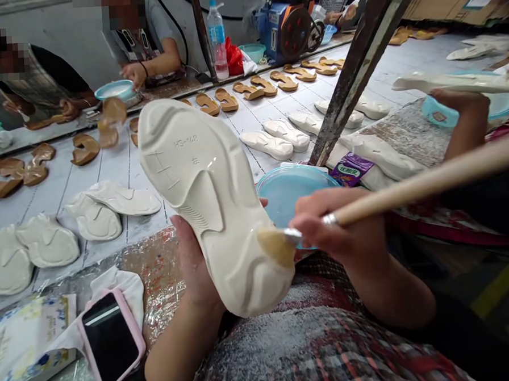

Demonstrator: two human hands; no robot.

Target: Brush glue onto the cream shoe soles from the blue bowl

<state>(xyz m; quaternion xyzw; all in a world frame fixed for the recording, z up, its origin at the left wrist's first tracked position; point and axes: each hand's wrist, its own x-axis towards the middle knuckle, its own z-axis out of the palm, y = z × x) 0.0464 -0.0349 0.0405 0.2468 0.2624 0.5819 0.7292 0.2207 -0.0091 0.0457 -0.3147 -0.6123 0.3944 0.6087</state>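
A white moulded shoe sole (232, 186) is held up tilted in front of me, its contoured face toward the camera. My left hand (199, 267) is closed around its left edge and underside, with some fingers hidden behind it. My right hand (341, 226) grips a brush (408, 188) with a long pale wooden handle and a metal collar. The yellowish bristles (277, 247) press on the heel end of the sole. Behind my right hand stands a light blue bowl (296, 180), partly covered by the sole and hand.
White soles (48, 241) lie on the white conveyor belt (155, 247) at left, others (286, 137) beyond. Brown sole pieces (270, 84) line its far side. A slanted metal post (351, 77) rises ahead. A pink-cased phone (112, 337) lies left. Co-workers' hands (135, 74) work across and at right.
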